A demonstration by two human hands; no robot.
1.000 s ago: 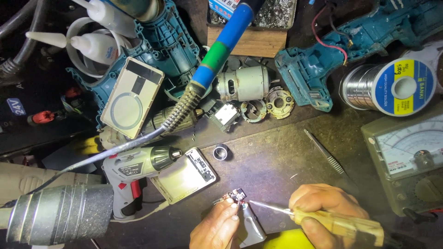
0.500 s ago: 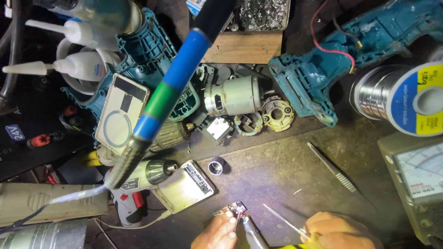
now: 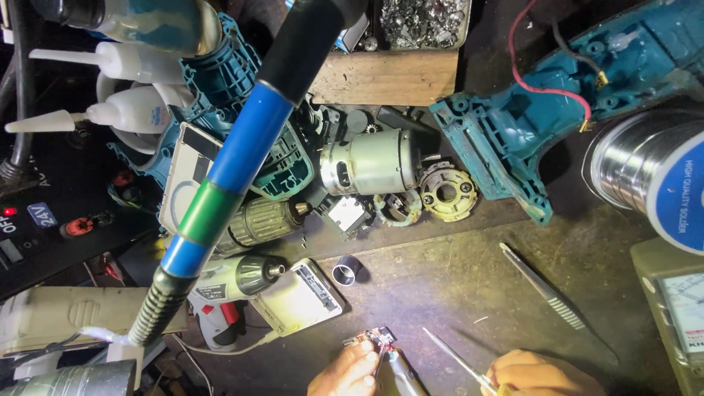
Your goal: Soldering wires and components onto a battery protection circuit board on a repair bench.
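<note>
While the left hand pinches a small circuit board, the right hand at four o'clock grips a soldering iron.

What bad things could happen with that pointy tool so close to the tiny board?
The thin pointed tool in the right hand aims at the small circuit board pinched by the left hand, so a slip might poke those fingers. The board is tiny and could possibly flick away among the cluttered parts, such as the small black ring.
</note>
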